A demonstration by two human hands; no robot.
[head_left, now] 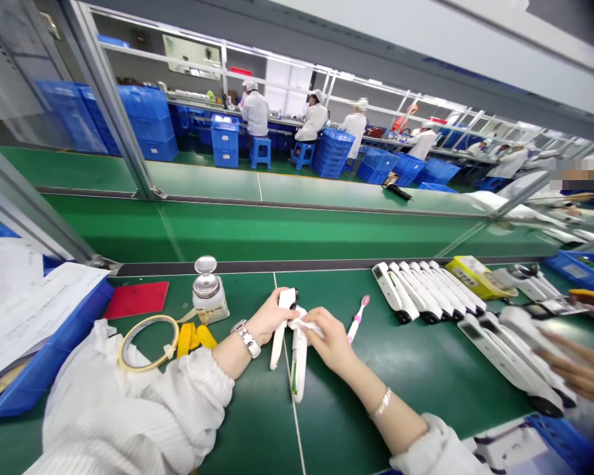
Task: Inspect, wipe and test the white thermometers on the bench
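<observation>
My left hand (268, 319) is closed around the upper end of a white handheld device (299, 369) with two long arms spread apart toward me. A green strip shows inside its right arm. My right hand (329, 336) pinches a crumpled white cloth (313, 328) and presses it against the device near where the arms meet. The fingers hide part of that joint. To the right of my right hand lies a pink and white toothbrush (358, 320). A glass bottle with a metal pump top (209, 297) stands beyond my left forearm.
White devices lie in a row (426, 290) at the right, beside a yellow bin (478, 277). A co-worker's blurred hand (581, 363) is over more devices (509, 359). At left are a tape roll (123, 349), white cloth, red card (136, 299) and a blue tray (54, 359) with papers.
</observation>
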